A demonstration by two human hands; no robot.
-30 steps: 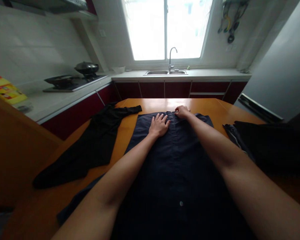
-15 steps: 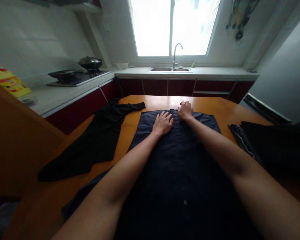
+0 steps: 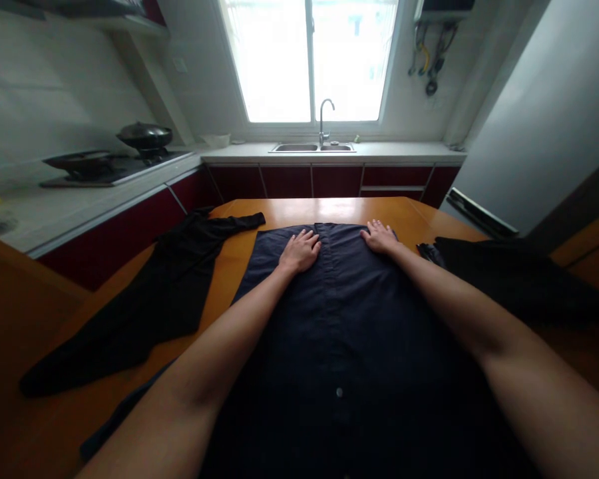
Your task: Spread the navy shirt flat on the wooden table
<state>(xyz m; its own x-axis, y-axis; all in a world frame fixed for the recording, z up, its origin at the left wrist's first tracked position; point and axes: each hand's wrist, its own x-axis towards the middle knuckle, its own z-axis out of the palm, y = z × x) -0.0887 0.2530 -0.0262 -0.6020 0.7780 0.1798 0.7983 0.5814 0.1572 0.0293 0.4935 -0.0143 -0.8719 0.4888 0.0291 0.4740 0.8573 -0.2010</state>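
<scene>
A dark navy button-up shirt [image 3: 332,332] lies spread over the wooden table [image 3: 329,207], its hem toward the far edge and its button strip running down the middle. My left hand [image 3: 301,251] rests open on the cloth, just left of the strip near the hem. Flat on the right part of the hem lies my right hand [image 3: 379,237], fingers stretched forward. A pale button [image 3: 339,392] shows closer to me. My forearms cover parts of both sides of the shirt.
Left of the shirt lies a black long-sleeved garment [image 3: 180,286]. Folded dark clothes [image 3: 504,273] sit at the right. Beyond the table are a counter with a sink [image 3: 312,148], a stove with a lidded wok [image 3: 144,136], and a fridge [image 3: 539,126] at the right.
My right hand has moved right along the hem from beside the button strip, its curled fingers now flattened. My left hand stays on the cloth. The camera view has swung to the right.
</scene>
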